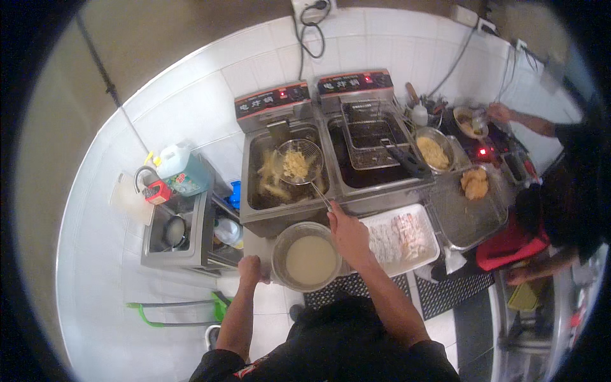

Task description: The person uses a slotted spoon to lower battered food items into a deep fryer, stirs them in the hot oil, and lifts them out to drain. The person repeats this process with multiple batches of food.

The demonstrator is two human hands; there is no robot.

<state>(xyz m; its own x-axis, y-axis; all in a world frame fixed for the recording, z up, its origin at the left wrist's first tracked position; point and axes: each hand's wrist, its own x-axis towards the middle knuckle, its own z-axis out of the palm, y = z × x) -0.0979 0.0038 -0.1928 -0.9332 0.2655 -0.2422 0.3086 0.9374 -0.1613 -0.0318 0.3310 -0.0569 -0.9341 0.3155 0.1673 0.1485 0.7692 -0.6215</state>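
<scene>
My right hand (351, 234) grips the handle of a wire skimmer (315, 153), its mesh bowl over the left tank of an electric deep fryer (260, 216). Pale golden fried bits (296, 165) lie in the skimmer. Around it, elongated battered pieces (272, 187) are in the oil. A round container (279, 277) of pale batter (311, 260) stands in front of the fryer, between my forearms. My left hand (251, 270) is at the counter's edge, left of the container. Its fingers are curled and partly hidden; whether they hold anything is unclear.
A second fryer (382, 193) holds a wire basket (374, 162). Right of the batter is a white tray (435, 253) of raw coated food. Farther right, a person (563, 205) works near a wire-rack tray (470, 215) and a pan (458, 114). At left are a sink (150, 248) and detergent jug (184, 169).
</scene>
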